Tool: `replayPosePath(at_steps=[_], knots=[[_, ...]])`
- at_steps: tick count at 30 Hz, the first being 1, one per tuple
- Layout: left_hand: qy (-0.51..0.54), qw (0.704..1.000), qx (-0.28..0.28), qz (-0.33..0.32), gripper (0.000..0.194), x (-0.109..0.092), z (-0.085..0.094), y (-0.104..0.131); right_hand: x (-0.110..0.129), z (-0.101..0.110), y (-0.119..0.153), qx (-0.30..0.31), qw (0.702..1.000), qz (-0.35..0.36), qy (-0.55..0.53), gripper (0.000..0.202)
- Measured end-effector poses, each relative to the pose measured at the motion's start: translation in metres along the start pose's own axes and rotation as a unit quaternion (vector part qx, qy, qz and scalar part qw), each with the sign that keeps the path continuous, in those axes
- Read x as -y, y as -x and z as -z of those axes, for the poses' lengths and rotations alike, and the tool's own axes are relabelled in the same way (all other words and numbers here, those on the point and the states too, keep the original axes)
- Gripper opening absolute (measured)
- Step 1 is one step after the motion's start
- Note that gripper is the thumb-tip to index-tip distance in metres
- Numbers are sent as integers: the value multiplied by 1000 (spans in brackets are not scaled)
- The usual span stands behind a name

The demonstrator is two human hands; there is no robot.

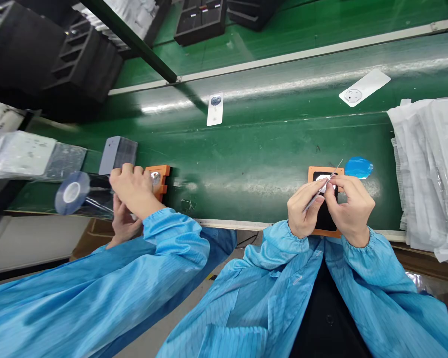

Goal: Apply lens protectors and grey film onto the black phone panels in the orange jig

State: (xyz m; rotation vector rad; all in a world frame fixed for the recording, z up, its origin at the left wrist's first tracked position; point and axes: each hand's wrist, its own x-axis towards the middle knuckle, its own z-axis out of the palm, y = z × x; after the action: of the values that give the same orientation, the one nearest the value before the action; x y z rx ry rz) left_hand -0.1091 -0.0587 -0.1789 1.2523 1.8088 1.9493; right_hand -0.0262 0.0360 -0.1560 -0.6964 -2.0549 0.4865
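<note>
Both hands (327,205) pinch a small white piece (324,183) above an orange-framed fixture (325,224) on the green counter (246,164).

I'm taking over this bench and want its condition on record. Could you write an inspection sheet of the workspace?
Surface: green bench top, glossy, with small scuffs or specks.
Job's things: orange frame with a black inset; small white piece over it; thin tool.
Clutter: crumpled blue film beside the frame; white cards farther back; plastic-wrapped stack at the right.
Grippers: left hand holds the tool; right hand is at the white piece, its grip unclear.
Cables: thin dark cable-like line below the bench edge.
Surroundings: co-worker's hands near a film roll; black trays behind.
</note>
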Motion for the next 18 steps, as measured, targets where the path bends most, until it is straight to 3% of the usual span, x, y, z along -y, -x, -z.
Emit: replayPosePath(at_steps=[3,6,9,11,13,15,18], knots=[[6,998,26,49,41,-2,-1,3,-1,-4,-1,5,1000,0,30,12],[59,983,4,173,49,10,0,1,-18,-5,-6,26,998,3,54,12],[173,940,-57,288,62,27,10,-11,-63,-3,-14,25,994,-37,98,11],[236,912,-67,330,68,35,20,-20,-104,0,-20,7,988,-78,137,17],[255,901,-56,346,70,39,30,-28,-141,5,-24,9,981,-98,167,28],[238,914,-45,326,68,37,39,-32,-162,14,-25,24,977,-100,187,38],[133,961,-2,241,54,26,51,-33,-152,35,-25,48,976,-98,189,38]])
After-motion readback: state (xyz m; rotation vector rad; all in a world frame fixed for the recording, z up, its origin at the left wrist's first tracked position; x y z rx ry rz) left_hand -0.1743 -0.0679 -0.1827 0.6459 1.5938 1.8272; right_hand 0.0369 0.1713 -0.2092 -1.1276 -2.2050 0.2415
